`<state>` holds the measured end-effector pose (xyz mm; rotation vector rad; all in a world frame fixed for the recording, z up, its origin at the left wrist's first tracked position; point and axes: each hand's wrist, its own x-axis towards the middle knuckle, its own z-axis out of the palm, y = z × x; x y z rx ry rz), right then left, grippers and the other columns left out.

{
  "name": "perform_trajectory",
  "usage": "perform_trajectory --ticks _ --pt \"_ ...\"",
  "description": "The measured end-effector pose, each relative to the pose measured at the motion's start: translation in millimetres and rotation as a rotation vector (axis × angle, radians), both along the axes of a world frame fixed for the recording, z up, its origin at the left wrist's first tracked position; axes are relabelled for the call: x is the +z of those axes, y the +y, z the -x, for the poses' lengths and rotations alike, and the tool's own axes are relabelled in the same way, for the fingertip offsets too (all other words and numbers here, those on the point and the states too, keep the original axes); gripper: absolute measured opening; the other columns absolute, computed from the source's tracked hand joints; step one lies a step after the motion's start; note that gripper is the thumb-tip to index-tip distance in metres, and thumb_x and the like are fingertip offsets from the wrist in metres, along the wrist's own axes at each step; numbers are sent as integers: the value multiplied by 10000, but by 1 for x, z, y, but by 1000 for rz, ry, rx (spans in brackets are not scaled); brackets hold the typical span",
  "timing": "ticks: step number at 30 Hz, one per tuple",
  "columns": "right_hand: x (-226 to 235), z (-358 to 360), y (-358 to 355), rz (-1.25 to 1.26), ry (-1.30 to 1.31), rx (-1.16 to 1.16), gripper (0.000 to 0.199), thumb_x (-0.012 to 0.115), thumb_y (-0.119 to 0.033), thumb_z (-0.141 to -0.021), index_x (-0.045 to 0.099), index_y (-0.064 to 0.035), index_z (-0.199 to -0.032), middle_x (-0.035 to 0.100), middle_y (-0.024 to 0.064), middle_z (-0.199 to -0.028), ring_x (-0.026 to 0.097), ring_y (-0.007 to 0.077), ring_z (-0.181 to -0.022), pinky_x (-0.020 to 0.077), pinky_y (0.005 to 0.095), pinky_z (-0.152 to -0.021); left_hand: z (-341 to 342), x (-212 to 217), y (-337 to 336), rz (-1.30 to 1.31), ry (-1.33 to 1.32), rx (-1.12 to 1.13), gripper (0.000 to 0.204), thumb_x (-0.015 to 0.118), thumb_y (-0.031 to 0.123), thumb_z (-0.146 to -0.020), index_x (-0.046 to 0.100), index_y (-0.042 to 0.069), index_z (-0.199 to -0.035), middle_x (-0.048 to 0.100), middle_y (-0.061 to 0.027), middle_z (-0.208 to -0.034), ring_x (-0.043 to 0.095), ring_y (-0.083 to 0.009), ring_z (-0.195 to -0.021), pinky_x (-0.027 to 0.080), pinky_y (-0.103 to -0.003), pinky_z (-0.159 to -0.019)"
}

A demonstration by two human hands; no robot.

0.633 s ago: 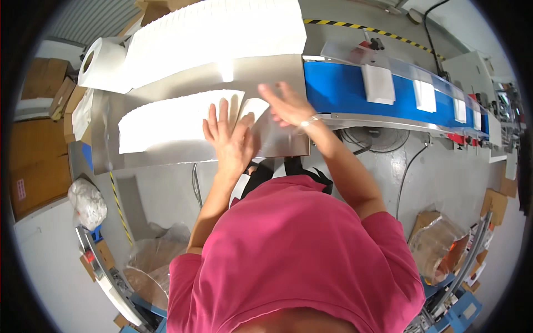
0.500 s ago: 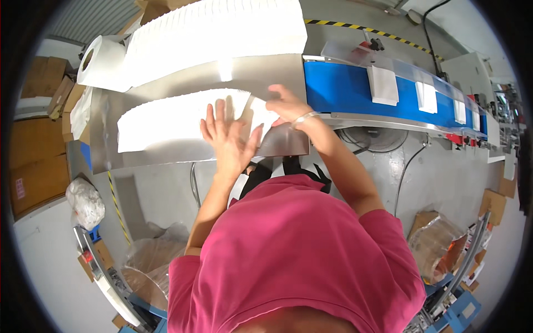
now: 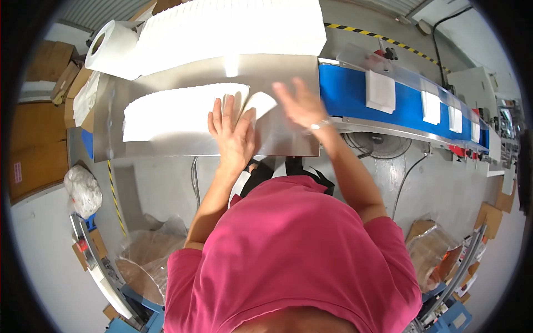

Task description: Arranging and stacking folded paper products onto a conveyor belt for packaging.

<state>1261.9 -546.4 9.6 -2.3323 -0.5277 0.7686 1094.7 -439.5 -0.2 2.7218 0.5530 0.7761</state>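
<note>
A long row of white folded paper sheets (image 3: 166, 114), probably napkins or tissues, lies on a steel table (image 3: 283, 136). My left hand (image 3: 233, 136) rests at the row's right end, fingers stretched over the sheets and thumb beside a small gap. Just right of that gap, a short wedge of sheets (image 3: 261, 105) leans away from the rest. My right hand (image 3: 305, 108) is raised off the paper near the table's right edge. It is blurred, with its fingers apart and nothing visible in it.
A blue conveyor belt (image 3: 341, 89) adjoins the table on the right, carrying several white folded packs (image 3: 380, 91) behind a clear guard. At the back are a larger white paper row (image 3: 233, 30) and a white roll (image 3: 114, 50). A fan (image 3: 377, 145) stands below the belt.
My right hand has come off the row's end and moved right, toward the belt. My left hand stays at the end, and a gap now shows beside the leaning wedge.
</note>
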Motion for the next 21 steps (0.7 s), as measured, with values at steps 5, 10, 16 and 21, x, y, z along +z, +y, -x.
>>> perform_trajectory --ticks 5,10,16,21 --pt "-30 9 8 -424 561 -133 650 589 -334 -815 338 -47 -1342 565 168 -1050 611 261 -904 536 392 -714 2 6 0 71 -1 12 450 678 276 -766 577 79 -1158 228 -199 -1461 150 -430 -1354 122 -592 -1047" --pt "-108 -83 -98 -492 4 -387 466 548 -143 -795 460 -53 -1244 534 166 -1127 575 252 -905 506 374 -805 12 -5 24 35 11 83 429 615 77 -796 538 47 -1217 334 -211 -1396 265 -420 -1307 210 -537 -1046" --pt "-45 -60 -71 43 -975 -144 645 568 -396 -853 366 15 -1307 559 252 -1109 597 379 -899 486 446 -765 9 -1 19 42 -55 38 380 618 1 -751 604 72 -1124 384 -191 -1361 295 -412 -1292 209 -554 -1037" --pt "10 19 35 -198 529 -94 807 553 -515 -838 238 -19 -1392 546 215 -1115 637 296 -823 546 374 -661 7 -4 16 -22 -4 -75 314 632 35 -739 636 122 -1041 326 -161 -1411 214 -414 -1337 150 -576 -1042"
